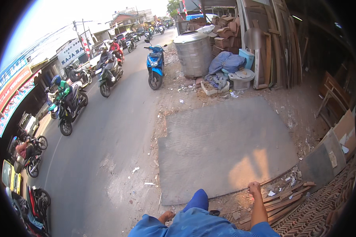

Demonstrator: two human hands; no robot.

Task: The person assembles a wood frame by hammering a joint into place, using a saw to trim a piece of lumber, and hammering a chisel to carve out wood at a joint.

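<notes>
My right hand [254, 187] is held out low in front of me with its fingers curled closed. No object shows in it. Behind it in the picture is the near edge of a large grey sheet [213, 138] lying flat on the ground. Beside my blue shirt, my left hand [167, 216] shows only in part, its fingers too small and hidden to read. My knee in blue cloth [199, 197] comes forward between the two hands, over the sheet's near edge.
Wooden strips [286, 203] and stacked roof tiles [324, 209] lie at near right. Ahead stand a blue scooter [155, 65], a metal tank [192, 53], a toilet bowl [241, 79] and leaning boards [283, 43]. Riders on motorbikes [69, 98] occupy the road [103, 158] at left.
</notes>
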